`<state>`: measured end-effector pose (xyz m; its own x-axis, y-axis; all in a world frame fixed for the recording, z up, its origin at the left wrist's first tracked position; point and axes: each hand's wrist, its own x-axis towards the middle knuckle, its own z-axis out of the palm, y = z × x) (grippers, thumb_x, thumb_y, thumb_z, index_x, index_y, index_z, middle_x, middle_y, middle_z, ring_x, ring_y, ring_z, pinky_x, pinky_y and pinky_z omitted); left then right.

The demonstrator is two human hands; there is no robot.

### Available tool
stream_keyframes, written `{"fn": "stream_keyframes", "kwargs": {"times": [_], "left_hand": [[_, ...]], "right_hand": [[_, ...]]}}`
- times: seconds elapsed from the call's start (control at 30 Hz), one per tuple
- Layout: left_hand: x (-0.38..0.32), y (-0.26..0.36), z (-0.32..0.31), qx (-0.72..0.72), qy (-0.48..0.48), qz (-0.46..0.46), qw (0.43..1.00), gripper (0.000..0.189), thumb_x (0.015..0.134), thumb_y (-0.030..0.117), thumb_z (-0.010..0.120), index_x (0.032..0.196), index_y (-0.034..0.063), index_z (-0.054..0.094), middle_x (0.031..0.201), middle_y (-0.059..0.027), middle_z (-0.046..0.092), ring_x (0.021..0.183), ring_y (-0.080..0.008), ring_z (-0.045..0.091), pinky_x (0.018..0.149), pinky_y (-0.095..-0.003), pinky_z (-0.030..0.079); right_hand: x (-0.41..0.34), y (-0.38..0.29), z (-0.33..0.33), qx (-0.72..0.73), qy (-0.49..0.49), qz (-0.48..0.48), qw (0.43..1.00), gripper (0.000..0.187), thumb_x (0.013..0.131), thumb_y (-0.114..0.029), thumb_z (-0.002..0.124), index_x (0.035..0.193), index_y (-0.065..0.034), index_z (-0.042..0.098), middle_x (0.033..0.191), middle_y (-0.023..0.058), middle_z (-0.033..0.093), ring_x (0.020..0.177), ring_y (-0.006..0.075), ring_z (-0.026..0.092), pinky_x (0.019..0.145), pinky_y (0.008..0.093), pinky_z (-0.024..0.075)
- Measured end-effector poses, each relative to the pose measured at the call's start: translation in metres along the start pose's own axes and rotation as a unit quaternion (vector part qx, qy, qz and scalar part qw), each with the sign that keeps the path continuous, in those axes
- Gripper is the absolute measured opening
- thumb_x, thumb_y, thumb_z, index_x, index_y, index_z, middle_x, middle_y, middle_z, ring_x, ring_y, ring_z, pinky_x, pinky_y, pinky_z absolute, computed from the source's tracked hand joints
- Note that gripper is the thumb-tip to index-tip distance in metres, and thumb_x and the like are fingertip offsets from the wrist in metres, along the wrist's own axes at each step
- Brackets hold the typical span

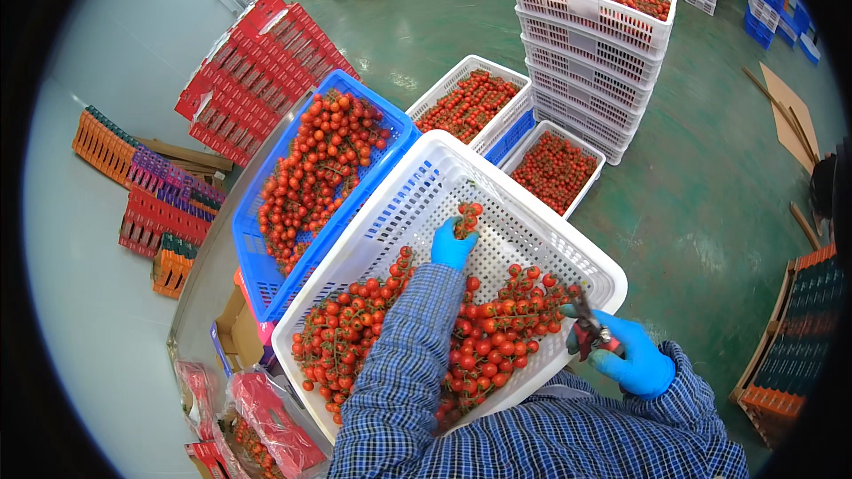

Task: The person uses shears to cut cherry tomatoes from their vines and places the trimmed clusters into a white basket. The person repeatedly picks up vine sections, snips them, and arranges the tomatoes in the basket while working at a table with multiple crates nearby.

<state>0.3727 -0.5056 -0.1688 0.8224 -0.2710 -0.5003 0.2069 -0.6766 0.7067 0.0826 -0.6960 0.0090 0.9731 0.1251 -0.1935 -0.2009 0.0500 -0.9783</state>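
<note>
A white perforated plastic crate [532, 219] stands in front of me, its near half heaped with vine cherry tomatoes [489, 346]. My left hand [453, 245], in a blue glove, reaches over the crate's far part. Its fingers are closed around a small truss of cherry tomatoes [470, 214]. At the crate's right rim my gloved right hand [632, 356] grips red-handled pruning shears [589, 331], blades pointing up and left. Left of the white crate, a blue plastic crate [393, 113] holds more cherry tomatoes on the vine [326, 166].
Beyond are white crates of tomatoes [466, 106] [556, 169] and a tall crate stack [586, 66]. Red cartons [259, 73] are piled at the far left. An open cardboard box [243, 329] and plastic-wrapped red packaging [276, 419] lie at lower left. A loaded pallet [792, 339] stands right.
</note>
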Motion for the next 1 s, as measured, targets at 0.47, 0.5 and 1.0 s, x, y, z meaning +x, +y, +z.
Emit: {"fn": "stream_keyframes", "kwargs": {"times": [0.47,0.5,1.0], "left_hand": [[-0.243,0.034,-0.067,0.083,0.239,0.305,0.918,0.064,0.069,0.01,0.077,0.128,0.0053,0.053,0.117,-0.0144,0.056,0.106,-0.0272,0.057,0.093,-0.037,0.046],[-0.25,0.032,-0.068,0.084,0.251,0.308,0.914,0.064,0.068,0.009,0.077,0.128,0.0054,0.053,0.117,-0.0144,0.056,0.106,-0.0276,0.056,0.094,-0.0373,0.046],[-0.289,-0.012,-0.08,0.171,0.258,0.288,0.906,0.08,0.071,0.011,0.074,0.141,0.0074,0.037,0.114,-0.0166,0.054,0.105,-0.0323,0.05,0.092,-0.0409,0.044]], "right_hand": [[0.043,-0.03,0.057,-0.289,-0.084,0.068,0.951,0.065,0.088,-0.045,0.057,0.137,-0.0048,0.043,0.094,0.0144,0.063,0.08,0.0249,0.064,0.07,0.0344,0.051],[0.042,-0.03,0.062,-0.292,-0.08,0.052,0.952,0.064,0.088,-0.045,0.057,0.136,-0.0048,0.043,0.094,0.0148,0.063,0.08,0.0254,0.064,0.07,0.0349,0.051],[0.036,-0.024,0.114,-0.587,0.012,-0.122,0.8,0.06,0.08,-0.043,0.066,0.126,-0.0064,0.051,0.082,0.0108,0.056,0.069,0.0247,0.061,0.057,0.038,0.0492]]}}
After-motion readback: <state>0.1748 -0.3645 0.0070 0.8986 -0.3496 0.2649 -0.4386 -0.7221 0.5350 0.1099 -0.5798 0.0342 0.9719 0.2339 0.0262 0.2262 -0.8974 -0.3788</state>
